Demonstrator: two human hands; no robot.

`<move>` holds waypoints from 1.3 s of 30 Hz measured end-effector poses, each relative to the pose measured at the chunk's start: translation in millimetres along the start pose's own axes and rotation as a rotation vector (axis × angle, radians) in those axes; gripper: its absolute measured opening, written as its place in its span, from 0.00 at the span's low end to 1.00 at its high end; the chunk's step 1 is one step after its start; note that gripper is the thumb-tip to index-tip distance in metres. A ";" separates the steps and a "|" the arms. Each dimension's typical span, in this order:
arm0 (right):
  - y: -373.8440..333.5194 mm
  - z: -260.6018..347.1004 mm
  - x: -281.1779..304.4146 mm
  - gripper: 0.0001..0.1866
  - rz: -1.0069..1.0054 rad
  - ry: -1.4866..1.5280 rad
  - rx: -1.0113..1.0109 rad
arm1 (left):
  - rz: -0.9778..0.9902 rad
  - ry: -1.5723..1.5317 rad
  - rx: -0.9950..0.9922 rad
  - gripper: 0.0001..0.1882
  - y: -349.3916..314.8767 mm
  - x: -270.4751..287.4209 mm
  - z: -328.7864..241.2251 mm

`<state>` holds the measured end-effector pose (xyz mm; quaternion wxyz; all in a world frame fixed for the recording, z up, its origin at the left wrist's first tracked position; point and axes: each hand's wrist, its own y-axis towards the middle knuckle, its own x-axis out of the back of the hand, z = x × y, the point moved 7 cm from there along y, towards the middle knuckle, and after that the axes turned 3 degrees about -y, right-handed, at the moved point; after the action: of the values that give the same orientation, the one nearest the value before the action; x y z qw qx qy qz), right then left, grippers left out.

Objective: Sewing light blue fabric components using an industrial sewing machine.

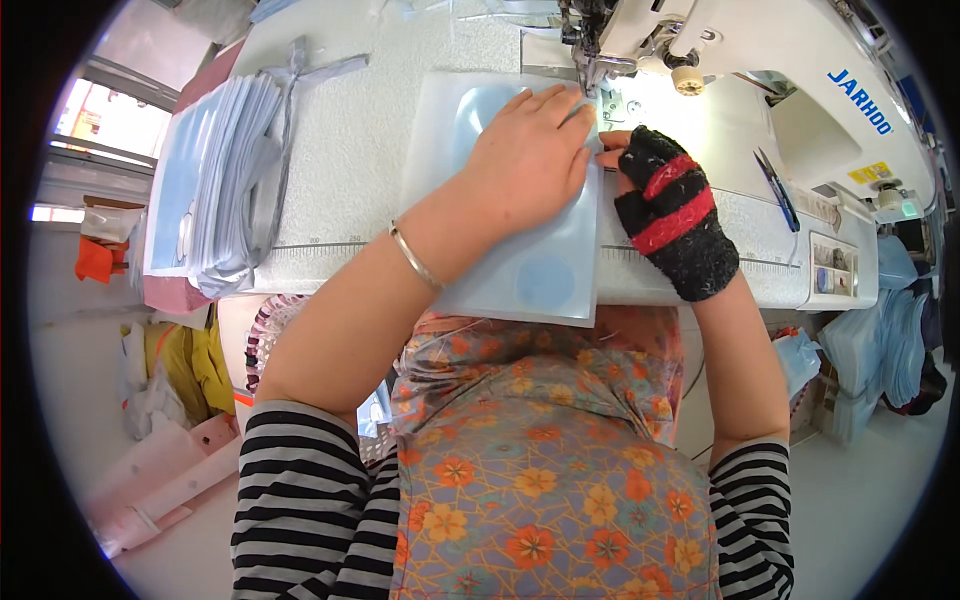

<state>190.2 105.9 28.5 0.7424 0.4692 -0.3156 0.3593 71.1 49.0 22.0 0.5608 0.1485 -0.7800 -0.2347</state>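
A pale blue, translucent plastic sheet (500, 262) lies under the sewing machine's needle and presser foot (590, 75), its near edge hanging past the table's front. Across its upper part my bare left hand (530, 160) lies flat with fingers stretched toward the presser foot. A bangle circles that wrist. My right hand (675, 215), in a black and red fingerless glove, is at the sheet's right edge. Its bare fingertips are bent together there; whether they pinch the edge cannot be made out.
A stack of folded pale blue sheets (215, 180) sits on the table's left, beside a grey strip (290, 110). Thread snips (778, 190) lie right of the machine, near a small parts tray (833, 268). More blue pieces (880, 350) hang at the far right.
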 end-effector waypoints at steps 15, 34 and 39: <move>-5.3 1.7 -6.3 0.18 0.095 -0.148 0.064 | 0.194 0.039 0.030 0.23 -1.9 4.3 -21.2; 0.6 4.8 -6.9 0.27 0.061 -0.163 0.063 | 0.002 -0.027 -0.082 0.16 -4.6 14.8 -4.6; 6.8 1.6 -11.3 0.26 0.041 -0.234 0.070 | 0.021 -0.018 -0.053 0.20 8.2 9.0 16.7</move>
<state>178.2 103.9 23.1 0.6761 0.5269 -0.3971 0.3281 52.6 54.8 29.3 0.5600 0.1233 -0.7799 -0.2509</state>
